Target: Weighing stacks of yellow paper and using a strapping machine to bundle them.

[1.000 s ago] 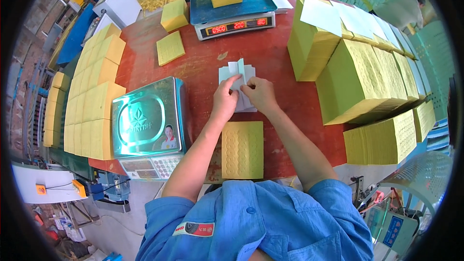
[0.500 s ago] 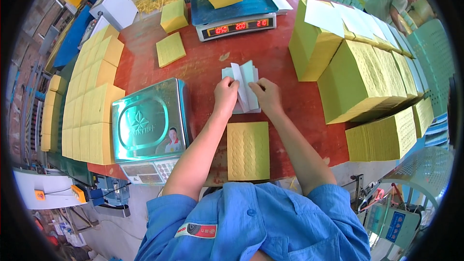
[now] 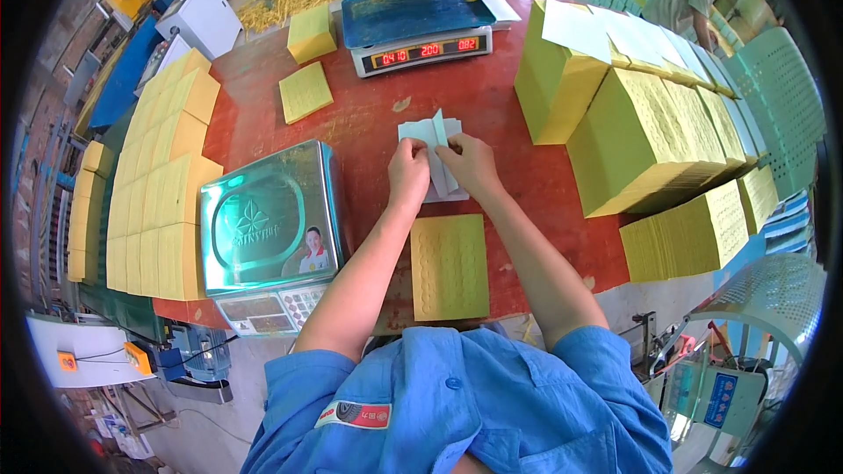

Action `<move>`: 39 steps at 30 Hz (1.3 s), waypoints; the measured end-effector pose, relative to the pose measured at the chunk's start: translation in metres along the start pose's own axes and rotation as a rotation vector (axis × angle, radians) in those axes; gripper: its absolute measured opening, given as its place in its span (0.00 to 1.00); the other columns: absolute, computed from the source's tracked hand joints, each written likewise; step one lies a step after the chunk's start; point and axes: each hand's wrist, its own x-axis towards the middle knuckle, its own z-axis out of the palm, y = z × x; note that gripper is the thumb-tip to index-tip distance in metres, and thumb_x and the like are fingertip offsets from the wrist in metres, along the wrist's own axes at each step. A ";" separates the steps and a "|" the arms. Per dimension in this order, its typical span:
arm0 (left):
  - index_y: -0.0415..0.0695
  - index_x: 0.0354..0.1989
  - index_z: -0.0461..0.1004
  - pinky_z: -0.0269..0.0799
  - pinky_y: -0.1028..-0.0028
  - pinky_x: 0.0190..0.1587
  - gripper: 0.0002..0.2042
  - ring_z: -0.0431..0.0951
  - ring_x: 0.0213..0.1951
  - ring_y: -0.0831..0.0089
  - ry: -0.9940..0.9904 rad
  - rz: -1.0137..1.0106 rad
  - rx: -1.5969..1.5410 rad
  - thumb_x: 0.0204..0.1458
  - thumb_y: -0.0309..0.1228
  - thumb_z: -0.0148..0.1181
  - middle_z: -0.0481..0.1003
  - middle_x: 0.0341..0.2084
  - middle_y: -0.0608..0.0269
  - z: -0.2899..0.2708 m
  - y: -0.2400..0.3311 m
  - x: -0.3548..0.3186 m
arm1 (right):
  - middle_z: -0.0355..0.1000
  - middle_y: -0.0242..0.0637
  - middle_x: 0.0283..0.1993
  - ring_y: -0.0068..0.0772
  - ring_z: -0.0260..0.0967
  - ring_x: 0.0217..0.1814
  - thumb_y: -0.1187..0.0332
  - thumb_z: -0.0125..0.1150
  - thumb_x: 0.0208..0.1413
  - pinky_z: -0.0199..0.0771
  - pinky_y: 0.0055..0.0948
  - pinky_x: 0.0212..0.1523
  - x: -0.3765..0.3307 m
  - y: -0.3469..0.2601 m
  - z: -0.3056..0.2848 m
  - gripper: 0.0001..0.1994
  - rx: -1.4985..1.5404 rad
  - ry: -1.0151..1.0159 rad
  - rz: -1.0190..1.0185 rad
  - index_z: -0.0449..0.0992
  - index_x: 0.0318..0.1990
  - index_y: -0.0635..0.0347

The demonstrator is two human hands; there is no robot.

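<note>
Head view shows the left hand (image 3: 409, 174) and the right hand (image 3: 470, 163) with fingers bent, pinching a thin folded sheet (image 3: 439, 127) of pale paper between them. It has a sharp, straight crease and stands up a bit. Under it is a small flat paper pile (image 3: 414, 130), smooth and pale, on the red worktop (image 3: 369, 110), which has worn spots. Nearer the body lies a yellow paper stack (image 3: 450, 268) with rows of round bumps. To the left sits a shiny metal scale (image 3: 263, 211) with a rounded groove. To the right stand big yellow paper blocks (image 3: 606, 154), boxy and bumpy, some with smooth white sheets (image 3: 575, 29) on top.
</note>
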 end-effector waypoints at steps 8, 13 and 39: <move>0.40 0.65 0.59 0.69 0.74 0.32 0.30 0.71 0.25 0.78 0.049 0.017 -0.116 0.49 0.21 0.56 0.73 0.22 0.64 -0.007 0.037 -0.015 | 0.68 0.39 0.21 0.27 0.62 0.23 0.68 0.65 0.49 0.65 0.33 0.27 -0.016 -0.010 -0.011 0.12 0.175 0.178 0.046 0.70 0.26 0.67; 0.35 0.35 0.73 0.65 0.78 0.31 0.03 0.68 0.27 0.84 -0.111 0.222 -0.099 0.55 0.22 0.58 0.72 0.23 0.68 -0.030 0.082 -0.035 | 0.59 0.32 0.19 0.19 0.53 0.24 0.69 0.66 0.53 0.60 0.27 0.24 -0.052 -0.029 -0.063 0.15 0.305 0.304 0.026 0.65 0.24 0.66; 0.40 0.47 0.71 0.74 0.69 0.49 0.11 0.78 0.42 0.71 -0.931 0.051 -0.726 0.57 0.27 0.58 0.77 0.42 0.60 0.191 0.349 -0.143 | 0.73 0.53 0.31 0.56 0.73 0.35 0.68 0.60 0.54 0.72 0.45 0.35 -0.311 0.106 -0.224 0.08 0.188 0.216 0.229 0.73 0.36 0.64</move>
